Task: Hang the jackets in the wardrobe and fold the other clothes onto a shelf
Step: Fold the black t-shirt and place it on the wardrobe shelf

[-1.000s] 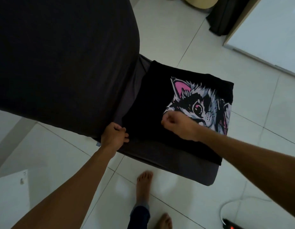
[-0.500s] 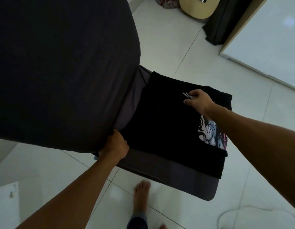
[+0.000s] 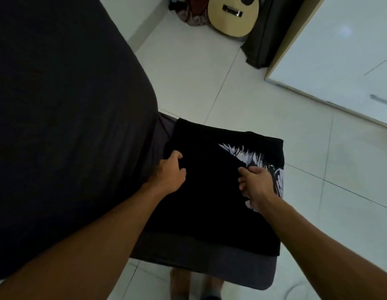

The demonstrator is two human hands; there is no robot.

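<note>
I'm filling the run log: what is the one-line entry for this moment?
stage: folding black T-shirt on grey seat | left hand: pinches shirt's left edge | right hand: on the folded flap | print mostly covered

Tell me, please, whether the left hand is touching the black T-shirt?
Touching: the head view shows the left hand resting on the black T-shirt, fingers curled at its left edge.

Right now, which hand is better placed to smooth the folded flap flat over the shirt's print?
The right hand, probably. It rests at the flap's edge beside the print on the shirt. The left hand sits at the shirt's far left edge, away from the print.
</note>
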